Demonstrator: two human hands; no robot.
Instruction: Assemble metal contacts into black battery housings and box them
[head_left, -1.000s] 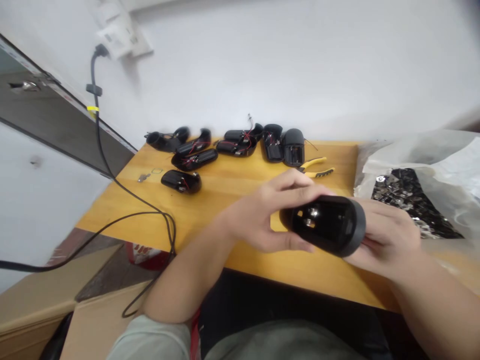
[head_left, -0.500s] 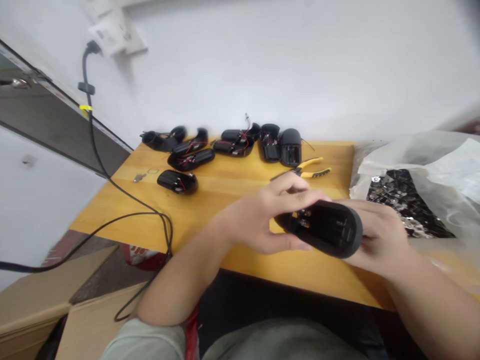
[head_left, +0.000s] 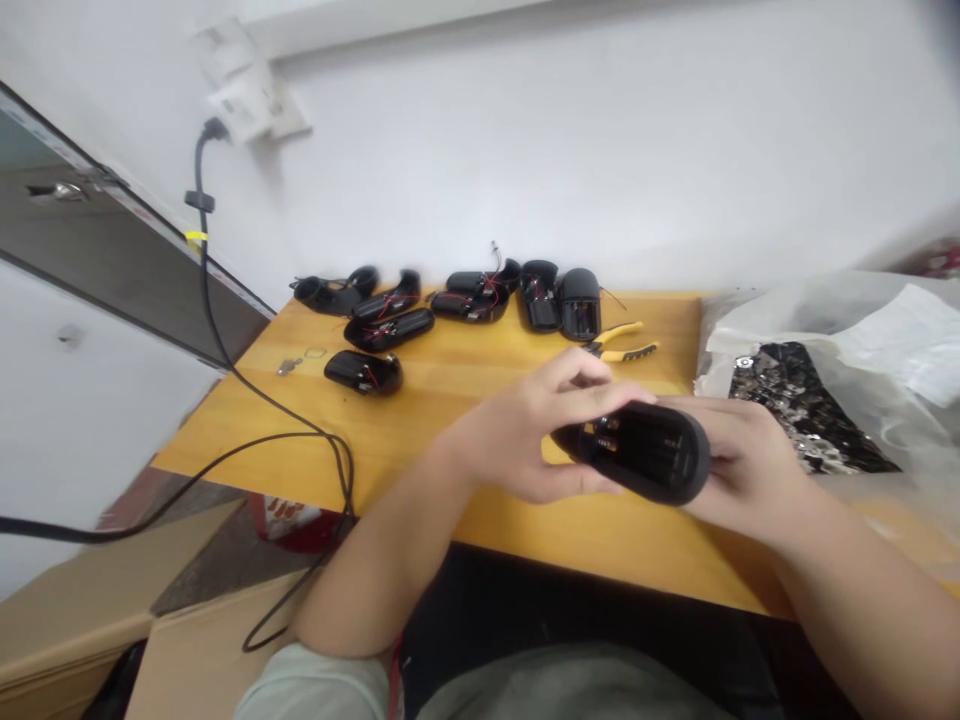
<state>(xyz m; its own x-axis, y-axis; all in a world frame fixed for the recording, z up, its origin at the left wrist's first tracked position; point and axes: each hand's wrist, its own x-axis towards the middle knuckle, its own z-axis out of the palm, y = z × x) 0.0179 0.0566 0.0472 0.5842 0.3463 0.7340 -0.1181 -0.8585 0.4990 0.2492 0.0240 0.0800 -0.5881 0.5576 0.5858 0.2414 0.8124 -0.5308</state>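
Observation:
Both hands hold one black oval housing (head_left: pixel 652 455) above the front of the wooden table. Its open hollow faces me, with small metal springs inside at the left end. My left hand (head_left: pixel 555 430) grips that left end, thumb along the lower edge and fingers over the upper edge. Behind the right end, my right hand (head_left: pixel 742 460) supports the housing; its fingertips are hidden. Yellow-handled pliers (head_left: pixel 626 342) lie just beyond my left hand.
Several black housings with red wires (head_left: pixel 469 300) line the table's back edge; another housing (head_left: pixel 364 372) lies nearer. Small metal bits (head_left: pixel 289 367) are at left. A plastic bag (head_left: pixel 847 320) of metal parts stands right. A black cable (head_left: pixel 262 395) crosses the left side.
The view has shifted slightly, so the table and wall items appear a little lower and the left ones further right. The housing has moved slightly left in view, still in both hands.

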